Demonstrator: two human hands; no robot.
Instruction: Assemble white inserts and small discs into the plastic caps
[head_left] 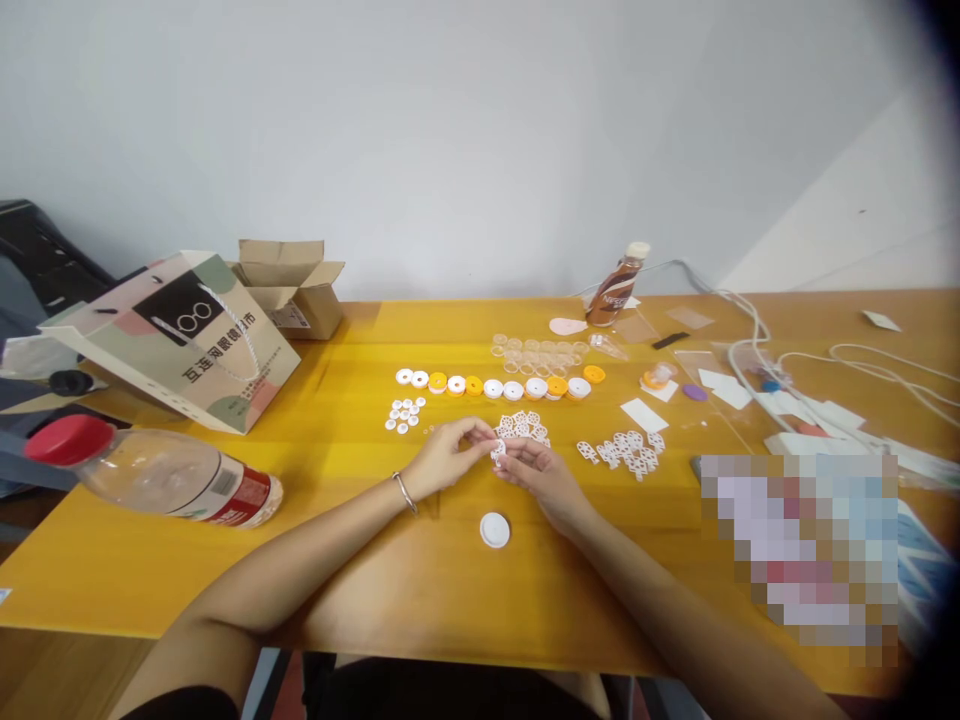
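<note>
Between the fingertips of both hands is a small white openwork plastic piece [499, 452]. My left hand [448, 455], with a bracelet at the wrist, pinches it from the left. From the right, my right hand [546, 482] grips the same piece. Just behind the fingers lies a pile of similar white openwork pieces [529, 425], partly hidden. A second group of openwork pieces [634, 452] is spread to the right. Nearer me, a round white disc [495, 530] lies flat on the table. Small white caps [403, 413] sit left of the hands.
Behind the hands runs a row of white and orange discs [493, 389], with clear rings [540, 354] beyond. A large bottle [172, 477] lies at left by a paper bag [202, 340] and cardboard box [296, 290]. A drink bottle [616, 287], cables [757, 330] and cards [645, 415] are at right.
</note>
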